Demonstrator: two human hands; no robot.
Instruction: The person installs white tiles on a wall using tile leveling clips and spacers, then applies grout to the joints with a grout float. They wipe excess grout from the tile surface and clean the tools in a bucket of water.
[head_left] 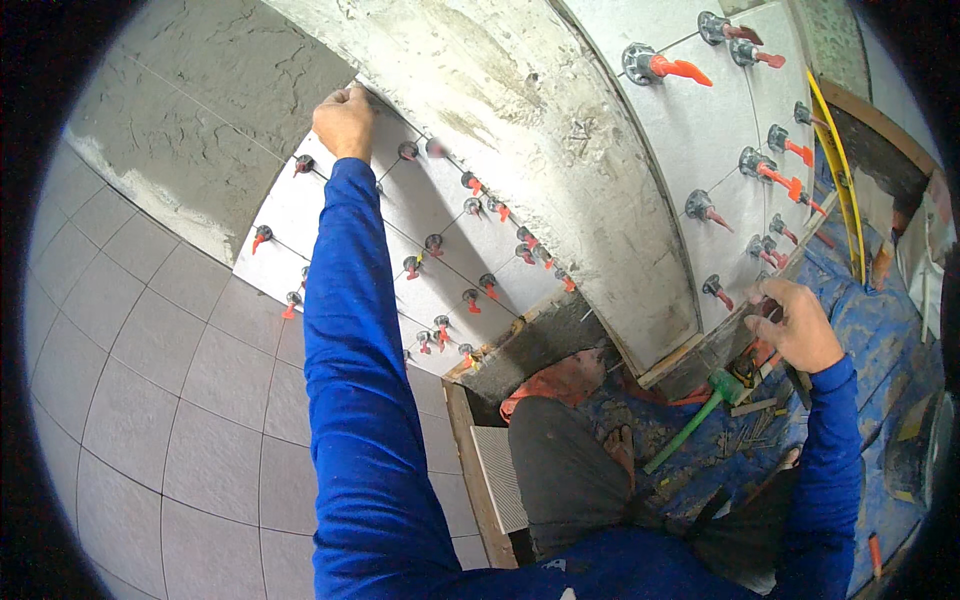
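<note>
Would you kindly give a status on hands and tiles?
Left hand at top corner of left white tiles. Right hand near lower edge of right white tiles, contact unclear. Red clips along joints.

No legible text or numbers can be made out; dark marks (581, 130) are seen on the concrete strip (535, 165), unreadable.

This place where I stand is a building site, with tiling work unfinished. Left of the bare concrete strip (540, 150) there is spread grey mortar (190, 110), and white tiles (455, 270) with red-handled clips (434, 243); to its right, more such tiles (690, 130). Below the strip, a green mallet (697, 422) lies on a blue sheet (862, 340).
</note>
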